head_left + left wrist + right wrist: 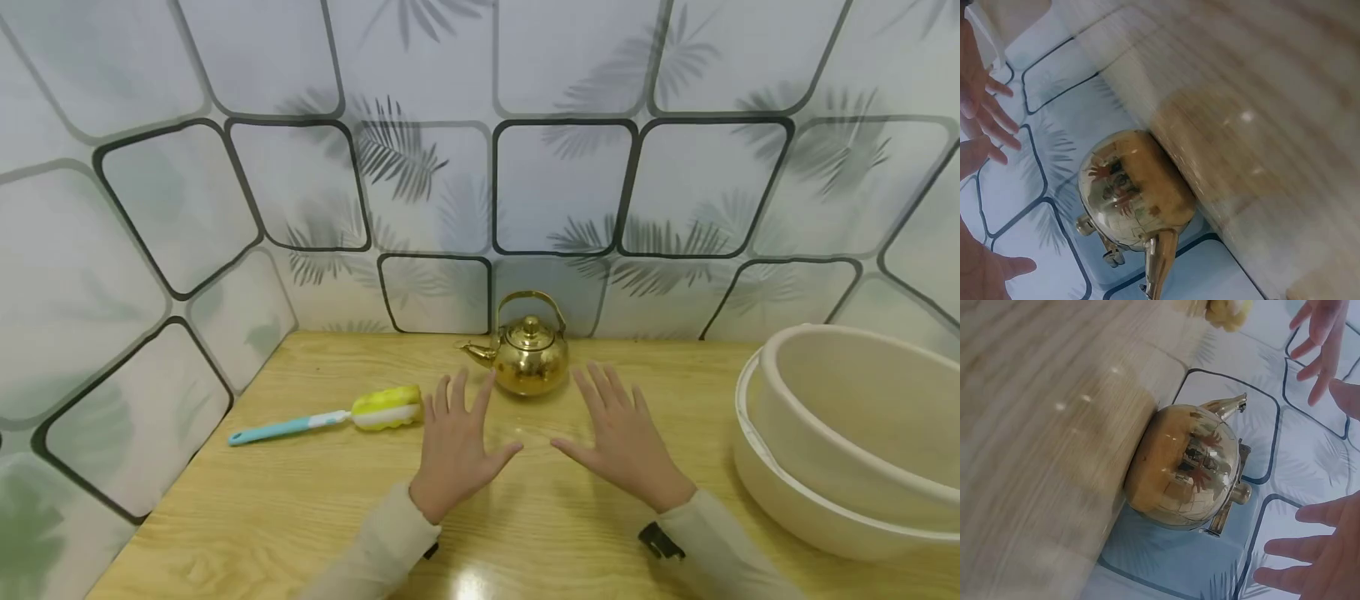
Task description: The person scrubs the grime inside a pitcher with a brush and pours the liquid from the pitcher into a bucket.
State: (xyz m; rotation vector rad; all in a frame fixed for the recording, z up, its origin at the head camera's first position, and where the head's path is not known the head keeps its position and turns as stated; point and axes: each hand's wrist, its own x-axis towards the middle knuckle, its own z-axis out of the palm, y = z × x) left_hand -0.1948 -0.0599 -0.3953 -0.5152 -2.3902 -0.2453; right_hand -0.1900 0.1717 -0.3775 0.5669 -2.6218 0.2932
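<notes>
A shiny gold teapot (pixel 531 360) stands upright on the table near the wall, its handle raised and its spout toward the left. Both hands hover in front of it with fingers spread. My left hand (pixel 457 450) is on the near left of the teapot, my right hand (pixel 626 442) on the near right, and neither holds anything. In the left wrist view the teapot (pixel 1138 194) shows its spout and rounded side. The right wrist view also shows the teapot (pixel 1185 465), with hands mirrored in its polish. A cleaning brush (pixel 386 408) lies left of my left hand.
Two cream basins, a tilted one (pixel 847 417) resting inside another (pixel 795 521), stand at the right. The wood-grain table (pixel 247 517) meets a patterned wall (pixel 562 187) at the back and another wall section (pixel 138 417) at the left.
</notes>
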